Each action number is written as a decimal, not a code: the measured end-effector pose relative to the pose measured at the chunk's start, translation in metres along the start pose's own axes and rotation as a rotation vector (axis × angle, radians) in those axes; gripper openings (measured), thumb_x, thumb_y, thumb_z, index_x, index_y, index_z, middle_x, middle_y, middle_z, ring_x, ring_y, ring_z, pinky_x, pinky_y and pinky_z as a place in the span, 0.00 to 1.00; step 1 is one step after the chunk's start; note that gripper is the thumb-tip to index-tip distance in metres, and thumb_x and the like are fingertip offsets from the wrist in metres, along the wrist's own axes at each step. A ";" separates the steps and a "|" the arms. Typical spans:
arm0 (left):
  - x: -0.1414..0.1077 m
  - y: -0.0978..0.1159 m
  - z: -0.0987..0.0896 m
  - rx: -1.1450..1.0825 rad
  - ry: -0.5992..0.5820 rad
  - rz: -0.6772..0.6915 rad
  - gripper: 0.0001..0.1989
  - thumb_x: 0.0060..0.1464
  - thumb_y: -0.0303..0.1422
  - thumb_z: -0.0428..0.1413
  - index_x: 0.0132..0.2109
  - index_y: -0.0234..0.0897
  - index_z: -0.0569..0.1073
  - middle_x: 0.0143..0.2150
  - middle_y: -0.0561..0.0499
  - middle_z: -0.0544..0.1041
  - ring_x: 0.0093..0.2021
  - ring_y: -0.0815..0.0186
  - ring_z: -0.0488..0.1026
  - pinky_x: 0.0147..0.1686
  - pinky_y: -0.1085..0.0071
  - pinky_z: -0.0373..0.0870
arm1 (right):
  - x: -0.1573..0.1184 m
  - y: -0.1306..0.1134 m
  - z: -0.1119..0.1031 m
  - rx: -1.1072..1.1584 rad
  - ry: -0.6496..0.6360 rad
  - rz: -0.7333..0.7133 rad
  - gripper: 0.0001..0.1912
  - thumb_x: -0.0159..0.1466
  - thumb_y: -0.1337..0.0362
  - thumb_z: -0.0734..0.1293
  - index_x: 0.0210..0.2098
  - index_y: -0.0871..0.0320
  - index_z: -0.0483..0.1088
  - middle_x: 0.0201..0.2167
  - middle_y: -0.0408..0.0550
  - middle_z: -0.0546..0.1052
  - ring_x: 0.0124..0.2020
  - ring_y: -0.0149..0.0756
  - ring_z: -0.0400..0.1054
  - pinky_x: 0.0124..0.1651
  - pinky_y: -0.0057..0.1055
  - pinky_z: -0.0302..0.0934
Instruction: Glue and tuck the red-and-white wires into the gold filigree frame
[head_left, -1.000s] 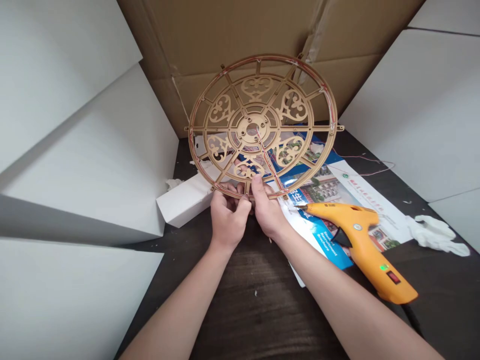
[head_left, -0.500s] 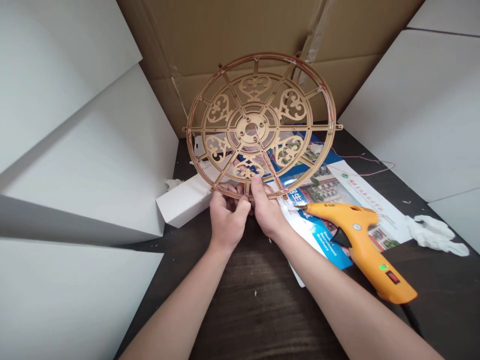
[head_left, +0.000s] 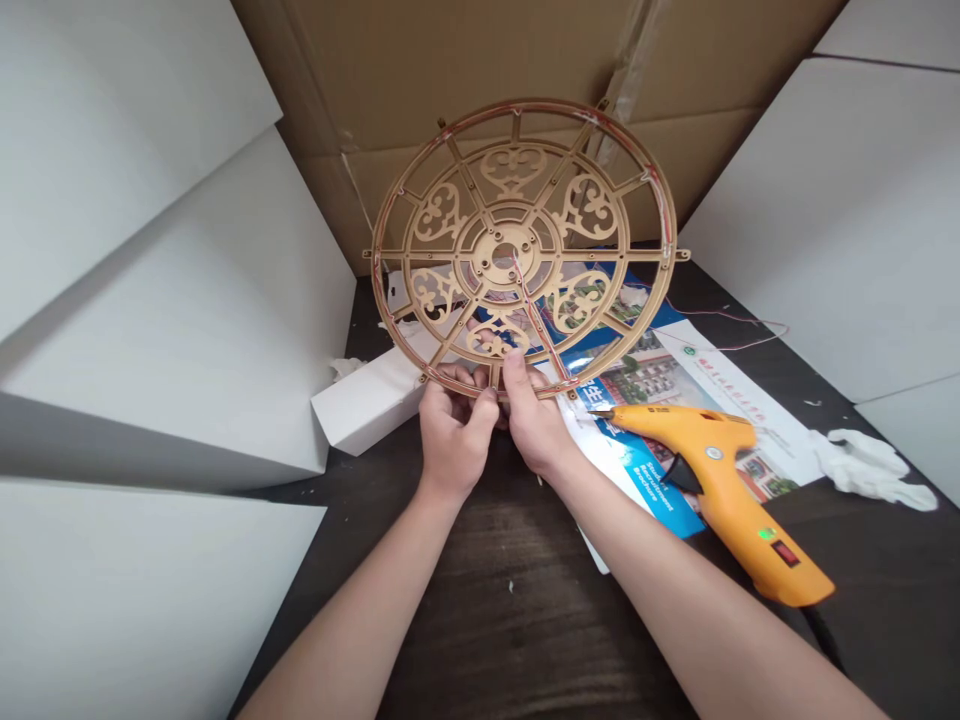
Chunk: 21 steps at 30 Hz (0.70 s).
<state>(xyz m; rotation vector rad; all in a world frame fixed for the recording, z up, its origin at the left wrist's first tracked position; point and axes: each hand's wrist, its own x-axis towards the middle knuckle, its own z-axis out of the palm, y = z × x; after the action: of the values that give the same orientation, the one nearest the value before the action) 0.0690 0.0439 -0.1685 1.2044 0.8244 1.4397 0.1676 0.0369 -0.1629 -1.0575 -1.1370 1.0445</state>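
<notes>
A round gold openwork frame (head_left: pixel 504 214), with scroll ornaments and spokes, stands tilted up in front of me. My left hand (head_left: pixel 457 430) pinches its bottom rim, thumb on the near side. Just beside it, my right hand (head_left: pixel 531 420) grips the same rim with the thumb raised against a lower spoke; its other fingers are mostly hidden behind. Thin red wire (head_left: pixel 536 318) runs from the hub down a spoke and along the rim's channel. A yellow hot glue gun (head_left: pixel 720 470) lies to the right, its nozzle close to my right hand.
Under the glue gun are printed brochures (head_left: pixel 660 500). A white box (head_left: pixel 375 400) lies behind my left hand. White gloves (head_left: pixel 874 470) rest at the right. White panels (head_left: pixel 150 300) and a cardboard wall (head_left: pixel 420 60) enclose the dark table (head_left: pixel 517 620).
The frame's upper edge has tipped slightly upward and toward me. Both hands keep nearly the same place on the bottom rim, and the glue gun lies still.
</notes>
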 end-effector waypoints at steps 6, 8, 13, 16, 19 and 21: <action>0.001 -0.001 -0.002 -0.175 -0.094 -0.014 0.13 0.57 0.35 0.61 0.39 0.37 0.63 0.33 0.54 0.70 0.20 0.78 0.61 0.17 0.79 0.54 | -0.001 -0.002 0.002 0.079 -0.022 0.025 0.31 0.71 0.38 0.55 0.54 0.53 0.73 0.19 0.40 0.66 0.20 0.31 0.61 0.24 0.29 0.62; 0.001 -0.001 -0.002 -0.183 -0.103 -0.017 0.13 0.57 0.34 0.61 0.39 0.37 0.63 0.33 0.54 0.69 0.20 0.78 0.61 0.17 0.78 0.54 | 0.000 -0.003 0.002 0.073 -0.019 0.022 0.31 0.71 0.38 0.54 0.55 0.53 0.72 0.19 0.41 0.66 0.20 0.32 0.61 0.25 0.30 0.64; 0.000 -0.001 -0.001 -0.123 -0.075 -0.030 0.14 0.54 0.35 0.62 0.38 0.37 0.63 0.34 0.53 0.69 0.22 0.76 0.64 0.17 0.78 0.56 | -0.001 -0.003 0.002 0.047 -0.004 0.008 0.32 0.71 0.38 0.55 0.55 0.54 0.74 0.19 0.42 0.67 0.21 0.34 0.64 0.29 0.33 0.67; 0.001 0.001 0.000 -0.080 -0.066 -0.030 0.15 0.53 0.36 0.62 0.37 0.38 0.62 0.33 0.53 0.69 0.23 0.74 0.66 0.17 0.78 0.60 | -0.002 -0.004 0.001 -0.008 0.010 0.012 0.33 0.71 0.37 0.54 0.57 0.53 0.74 0.20 0.43 0.68 0.24 0.36 0.66 0.31 0.35 0.69; 0.001 0.003 0.001 -0.059 -0.065 -0.031 0.16 0.52 0.36 0.63 0.37 0.38 0.62 0.33 0.53 0.68 0.24 0.74 0.66 0.18 0.78 0.63 | -0.001 -0.005 0.001 -0.052 0.019 -0.010 0.33 0.72 0.38 0.53 0.58 0.53 0.74 0.22 0.44 0.70 0.28 0.39 0.69 0.39 0.38 0.71; 0.001 0.003 0.001 -0.059 -0.067 -0.032 0.16 0.52 0.35 0.62 0.37 0.38 0.61 0.33 0.53 0.68 0.25 0.74 0.66 0.19 0.78 0.64 | -0.001 -0.005 0.000 -0.054 0.034 -0.046 0.32 0.72 0.39 0.54 0.57 0.53 0.75 0.24 0.45 0.72 0.33 0.40 0.71 0.50 0.40 0.71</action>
<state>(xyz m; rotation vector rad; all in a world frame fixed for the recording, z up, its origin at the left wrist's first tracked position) 0.0691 0.0442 -0.1648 1.1840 0.7471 1.3813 0.1675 0.0352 -0.1584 -1.0834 -1.1622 0.9606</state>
